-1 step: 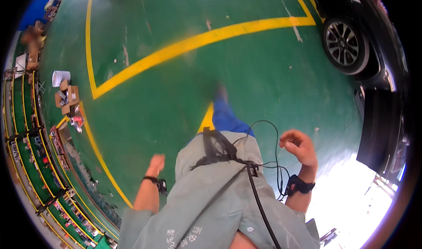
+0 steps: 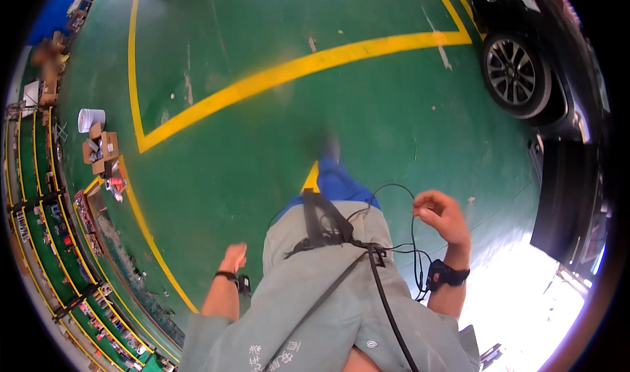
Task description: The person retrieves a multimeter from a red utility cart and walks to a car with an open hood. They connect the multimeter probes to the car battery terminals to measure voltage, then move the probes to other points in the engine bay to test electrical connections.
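Observation:
My left hand [image 2: 233, 258] hangs low beside my grey-green jacket [image 2: 302, 313], its fingers curled in and nothing showing in them. Around that wrist runs a dark strap with a small black device [image 2: 244, 285]. My right hand [image 2: 446, 217] is raised at my other side. Its fingers bend loosely, with a gap between thumb and fingertips, and it holds nothing. The right wrist carries a black strapped device [image 2: 447, 275]. A thin black cable [image 2: 413, 240] loops from my waist close by the right fingertips. My blue trouser leg [image 2: 341, 181] reaches forward.
A dark car with a wheel [image 2: 516, 74] stands at the right. Along the left are yellow-edged shelves [image 2: 41, 195], an open cardboard box [image 2: 98, 150] and a white bucket [image 2: 91, 120]. Yellow lines [image 2: 289, 71] mark the green floor.
The floor lines and car wheel sit slightly lower in view. My left hand is a little lower; my right hand has shifted slightly left and its fingers have drawn closer together.

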Motion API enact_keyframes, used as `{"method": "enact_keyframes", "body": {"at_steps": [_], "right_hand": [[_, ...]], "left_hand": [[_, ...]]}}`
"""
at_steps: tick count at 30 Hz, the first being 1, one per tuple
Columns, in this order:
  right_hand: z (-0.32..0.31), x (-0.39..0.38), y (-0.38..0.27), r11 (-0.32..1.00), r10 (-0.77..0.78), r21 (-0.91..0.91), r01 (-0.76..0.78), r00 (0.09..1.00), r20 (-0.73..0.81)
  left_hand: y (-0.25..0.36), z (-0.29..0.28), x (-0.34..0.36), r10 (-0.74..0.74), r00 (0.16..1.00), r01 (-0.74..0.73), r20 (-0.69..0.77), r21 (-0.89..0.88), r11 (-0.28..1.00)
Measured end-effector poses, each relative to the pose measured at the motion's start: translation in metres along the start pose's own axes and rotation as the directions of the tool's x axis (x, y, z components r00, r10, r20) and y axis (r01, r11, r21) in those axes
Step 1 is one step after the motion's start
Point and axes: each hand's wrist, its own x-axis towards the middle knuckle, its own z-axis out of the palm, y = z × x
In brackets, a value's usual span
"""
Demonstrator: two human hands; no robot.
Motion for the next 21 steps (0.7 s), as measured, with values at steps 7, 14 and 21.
{"method": "enact_keyframes", "body": {"at_steps": [7, 14, 21], "right_hand": [[0.017, 0.297, -0.024, 0.916, 0.223, -0.389, -0.097, 0.93, 0.293], [0.063, 0.494, -0.147, 0.882, 0.422, -0.398, -0.251, 0.796, 0.433], [0.059, 0.626, -0.318, 0.942, 0.21, -0.319, -0.1, 0.919, 0.333]], "left_hand": [[0.132, -0.019, 0.01, -0.108, 0.993, 0.116, 0.044, -0.272, 0.955], [0.446, -0.071, 0.074, 0.328, 0.945, -0.327, -0.023, -0.15, 0.933], [0.801, -0.176, 0.051, 0.746, 0.665, -0.733, 0.05, 0.239, 0.637]]}}
